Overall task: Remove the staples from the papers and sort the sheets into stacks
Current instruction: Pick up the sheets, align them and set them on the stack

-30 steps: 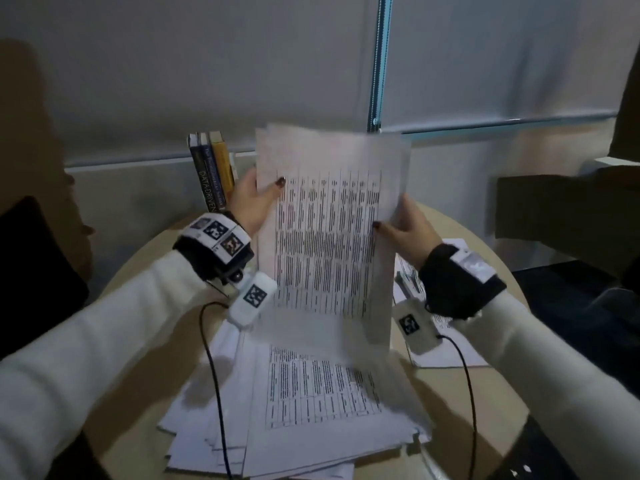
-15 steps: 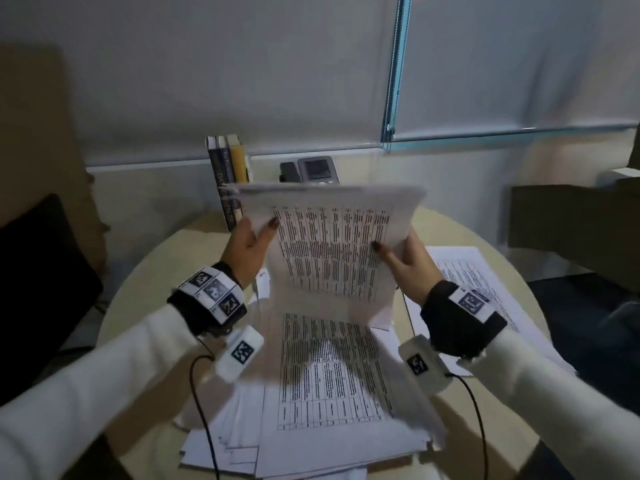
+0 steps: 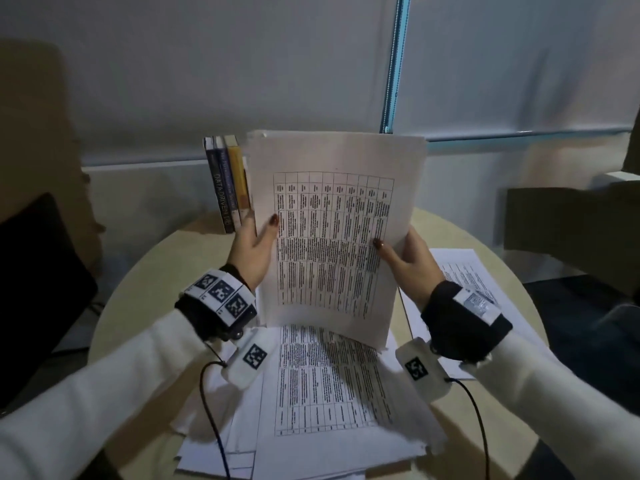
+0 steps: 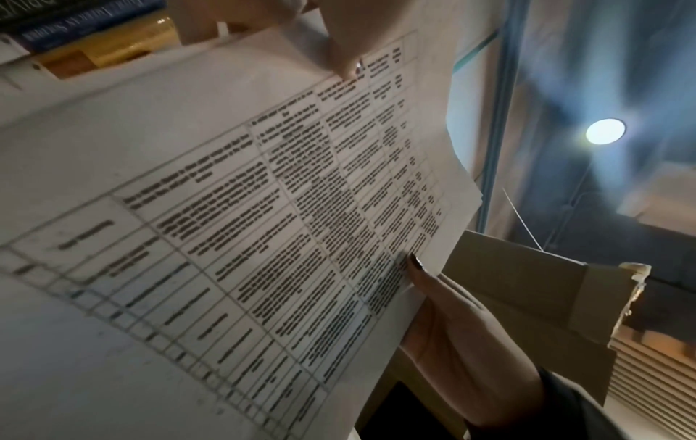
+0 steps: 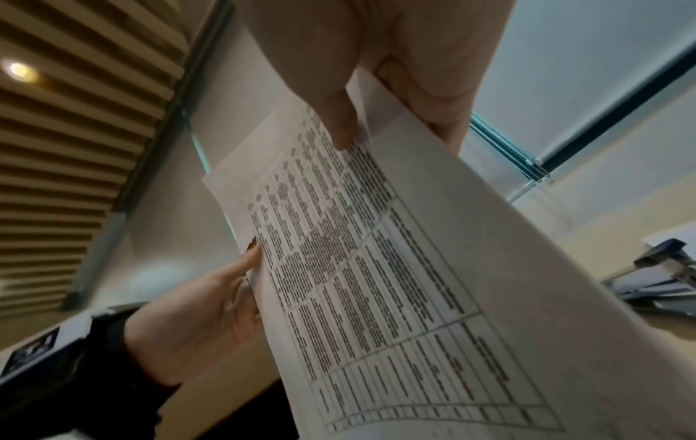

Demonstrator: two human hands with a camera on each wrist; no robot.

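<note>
Papers (image 3: 332,237): a held sheaf, printed with a table, stands upright at frame centre in the head view, its bottom edge resting on the loose pile (image 3: 311,403) spread over the round table (image 3: 145,282). The left hand (image 3: 251,249) grips the sheaf's left edge, thumb on the printed face and fingers behind. The right hand (image 3: 407,261) grips the right edge the same way, thumb tip on the table print. Both wrists are raised, forearms converging from the lower corners.

Head view only: books (image 3: 228,181) stand upright just behind the sheaf's upper left corner, and a second stack (image 3: 474,282) lies flat on the table at centre right, partly under the right wrist. The top left corner of the sheaf shows several sheet edges fanned slightly; whether a staple sits there cannot be told.

Left wrist view only: the right hand (image 4: 463,336) from below, thumb pressed on the sheet edge, with a torn cardboard box (image 4: 546,294) behind it and a ceiling lamp (image 4: 605,131) at upper right.

Right wrist view only: the left hand (image 5: 211,306) at lower left, its thumb lying along the paper's edge, and a dark device (image 5: 663,268) at the right frame edge, too blurred to identify.

Edges: the pile overhangs the table's near rim at bottom centre. Bare table shows at left of the left wrist and beyond the right-hand stack.
</note>
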